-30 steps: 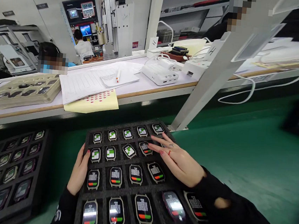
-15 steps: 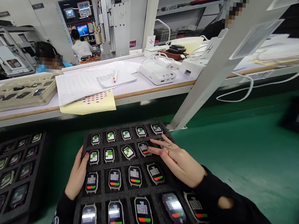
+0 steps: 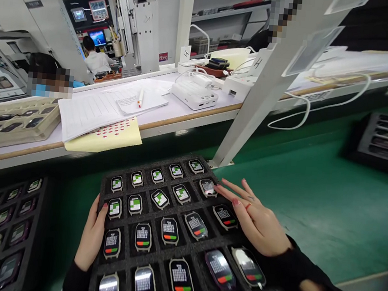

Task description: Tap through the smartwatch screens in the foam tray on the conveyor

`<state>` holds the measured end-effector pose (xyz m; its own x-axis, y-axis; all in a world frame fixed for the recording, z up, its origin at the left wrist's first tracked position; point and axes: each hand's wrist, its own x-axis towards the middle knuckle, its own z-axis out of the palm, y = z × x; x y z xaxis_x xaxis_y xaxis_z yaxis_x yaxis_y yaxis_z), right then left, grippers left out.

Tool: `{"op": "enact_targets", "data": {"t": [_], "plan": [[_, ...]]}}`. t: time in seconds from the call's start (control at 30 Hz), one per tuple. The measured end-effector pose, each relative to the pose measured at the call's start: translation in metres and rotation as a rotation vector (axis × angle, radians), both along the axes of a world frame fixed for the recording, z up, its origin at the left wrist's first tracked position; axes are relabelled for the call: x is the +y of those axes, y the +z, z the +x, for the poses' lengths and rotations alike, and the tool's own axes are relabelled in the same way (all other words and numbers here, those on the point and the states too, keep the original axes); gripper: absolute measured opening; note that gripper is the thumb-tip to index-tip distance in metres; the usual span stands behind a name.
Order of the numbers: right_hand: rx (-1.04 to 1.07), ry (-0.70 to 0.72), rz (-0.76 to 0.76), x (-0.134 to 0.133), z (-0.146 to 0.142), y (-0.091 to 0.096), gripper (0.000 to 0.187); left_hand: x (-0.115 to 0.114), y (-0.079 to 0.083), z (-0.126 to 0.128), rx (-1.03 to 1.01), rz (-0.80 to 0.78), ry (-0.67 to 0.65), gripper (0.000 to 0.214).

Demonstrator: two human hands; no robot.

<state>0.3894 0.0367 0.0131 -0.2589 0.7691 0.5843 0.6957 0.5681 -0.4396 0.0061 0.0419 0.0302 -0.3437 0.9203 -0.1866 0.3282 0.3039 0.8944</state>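
A dark foam tray holds rows of smartwatch bodies with lit screens. My left hand grips the tray's left edge, thumb on top. My right hand is open with fingers spread, its index fingertip at the watch at the right end of the second row; whether it presses the screen I cannot tell. Back-row watches and a nearby watch show green and white blocks. Front-row watches, such as one watch, show text above red and green bars. A purple-cased watch sits among the silver ones.
Another foam tray of watches lies at the left, and a further tray at the far right. Beyond, a bench carries papers, a pen, a white charger box and a beige tray. A slanted post rises behind.
My right hand has moved right, from the fourth watch of the second row to the fifth. That fourth screen went from text with colour bars to green and white blocks. The view shifted slightly.
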Motion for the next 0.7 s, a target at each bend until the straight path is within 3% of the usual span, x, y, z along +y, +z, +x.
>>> {"op": "enact_targets", "data": {"t": [0.17, 0.4, 0.7], "plan": [[0.057, -0.059, 0.048, -0.0012, -0.0032, -0.0045, 0.044, -0.0004, -0.0003, -0.0002, 0.015, -0.005, -0.003, 0.055], [-0.051, -0.052, -0.087, 0.0017, -0.0004, -0.0045, 0.039, -0.0002, -0.0013, -0.0021, 0.008, -0.001, -0.005, 0.057], [0.084, -0.104, -0.102, -0.0068, 0.0044, -0.0111, 0.039, -0.0013, 0.0008, -0.0022, 0.009, -0.017, -0.007, 0.059]]}}
